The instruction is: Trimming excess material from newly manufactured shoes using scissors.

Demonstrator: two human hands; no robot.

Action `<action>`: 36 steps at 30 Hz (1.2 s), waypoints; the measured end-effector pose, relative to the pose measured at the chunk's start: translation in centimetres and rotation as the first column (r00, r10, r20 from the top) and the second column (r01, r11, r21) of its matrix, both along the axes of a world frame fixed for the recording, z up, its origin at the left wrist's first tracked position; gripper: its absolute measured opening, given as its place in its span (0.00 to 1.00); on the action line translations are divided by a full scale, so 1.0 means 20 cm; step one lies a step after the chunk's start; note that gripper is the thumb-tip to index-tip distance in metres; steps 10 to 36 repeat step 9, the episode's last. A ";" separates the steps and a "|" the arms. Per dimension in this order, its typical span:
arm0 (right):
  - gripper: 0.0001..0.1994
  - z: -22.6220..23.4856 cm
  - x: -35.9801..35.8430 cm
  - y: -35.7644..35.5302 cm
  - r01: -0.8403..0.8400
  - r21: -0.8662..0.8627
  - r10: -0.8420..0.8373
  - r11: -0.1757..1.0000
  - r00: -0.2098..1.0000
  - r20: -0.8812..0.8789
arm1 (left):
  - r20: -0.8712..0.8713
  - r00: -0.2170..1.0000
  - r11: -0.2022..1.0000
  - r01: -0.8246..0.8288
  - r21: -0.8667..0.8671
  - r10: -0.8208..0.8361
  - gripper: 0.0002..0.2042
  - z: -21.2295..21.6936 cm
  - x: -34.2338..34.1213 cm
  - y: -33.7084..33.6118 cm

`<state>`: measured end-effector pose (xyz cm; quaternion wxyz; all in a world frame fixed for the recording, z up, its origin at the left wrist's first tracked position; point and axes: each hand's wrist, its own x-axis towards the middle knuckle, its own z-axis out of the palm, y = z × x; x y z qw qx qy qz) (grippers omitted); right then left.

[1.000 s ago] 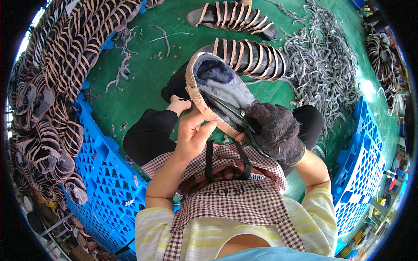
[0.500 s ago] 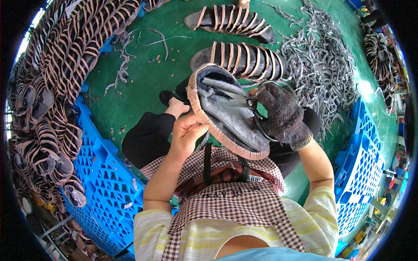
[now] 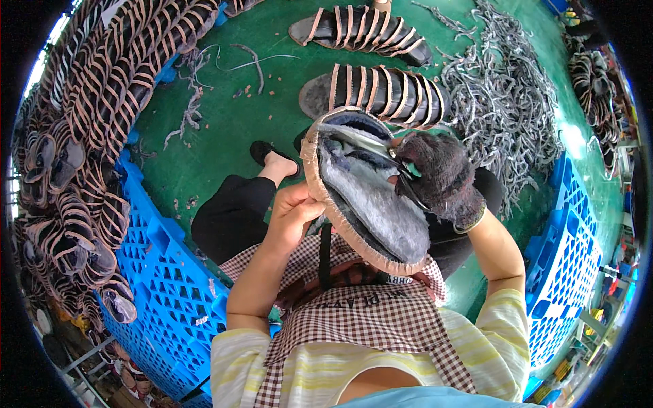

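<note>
My bare left hand (image 3: 294,216) is closed on the left rim of a shoe upper (image 3: 374,200), its thumb and fingers pinching the beige edging. The upper faces me with its opening showing a grey fleecy lining and a dark inner edge. My right hand (image 3: 439,170), in a dark fuzzy glove, grips scissors (image 3: 408,178) with dark handles. Their blades point left into the upper's opening, against the lining; the tips are hard to make out. A bit of green shows by the gloved fingers.
Two long stacks of nested shoe uppers (image 3: 388,95) (image 3: 360,30) lie on the green floor ahead. A heap of grey trimmed strips (image 3: 503,102) is at the right. Many more uppers (image 3: 88,149) are piled at the left. Blue plastic pallets (image 3: 163,285) (image 3: 561,251) flank me.
The shoe upper has shifted slightly down and right and turned, showing more of its grey lining. The scissors' handles have come closer together. Both hands keep their grip.
</note>
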<state>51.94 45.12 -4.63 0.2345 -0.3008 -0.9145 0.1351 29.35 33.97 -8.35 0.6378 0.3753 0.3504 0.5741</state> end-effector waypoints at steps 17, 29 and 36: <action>0.17 0.13 -0.04 -0.01 0.119 -0.007 -0.114 0.993 0.964 0.240 | -0.465 0.885 0.994 0.021 0.106 0.031 0.07 0.00 0.03 0.05; 0.17 0.13 -0.04 -0.01 0.119 -0.007 -0.114 0.993 0.964 0.240 | -0.465 0.885 0.994 0.021 0.106 0.031 0.07 0.00 0.03 0.05; 0.17 0.13 -0.04 -0.01 0.119 -0.007 -0.114 0.993 0.964 0.240 | -0.465 0.885 0.994 0.021 0.106 0.031 0.07 0.00 0.03 0.05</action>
